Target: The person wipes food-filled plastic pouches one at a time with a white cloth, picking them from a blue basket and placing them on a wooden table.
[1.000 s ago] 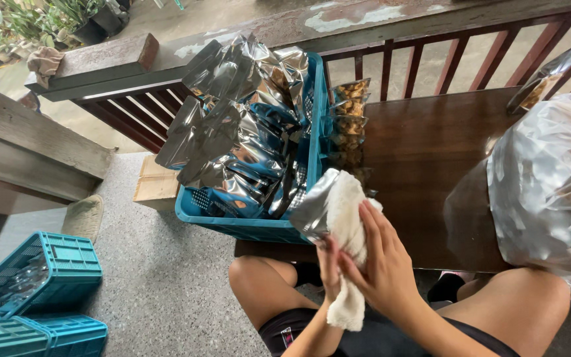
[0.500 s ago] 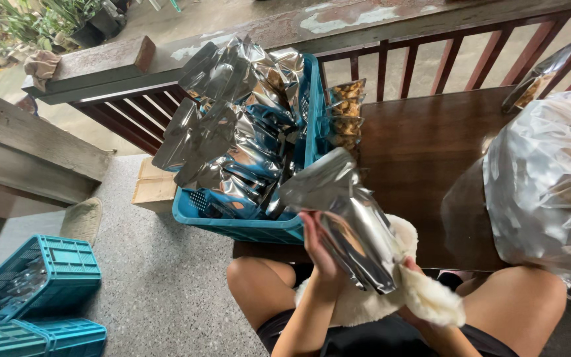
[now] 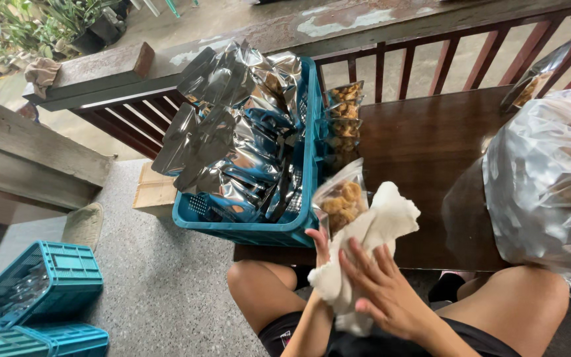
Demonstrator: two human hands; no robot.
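Porch setting: dark wooden table (image 3: 424, 145) against a reddish-brown railing (image 3: 431, 59), speckled concrete floor below.

Person seated at the table edge, bare knees showing. The left hand (image 3: 320, 246) grips the lower end of a small snack pouch (image 3: 340, 201), held up just in front of the table edge beside the blue crate. Pouch has a clear face showing golden-brown fried pieces inside; its back looks silvery. The right hand (image 3: 383, 291) is closed loosely on a white cloth (image 3: 365, 244), fingers spread over it, pressing the cloth against the pouch's right side. The cloth is crumpled, bunched up beside the pouch and trailing down toward the lap.

Hard to make out: most of the left hand is hidden behind cloth and pouch; only fingers show. The pouch's lower part is covered too.

Counts: one blue crate (image 3: 246, 228) on the table's left end, heaped with silver foil pouches (image 3: 232, 132), too overlapped to number. A short stack of clear-fronted packs (image 3: 343, 119) stands just right of it. One large clear plastic bag (image 3: 550, 178) at right, cut by the frame. Three teal crates (image 3: 41, 291) on the floor at left, two of them cropped.
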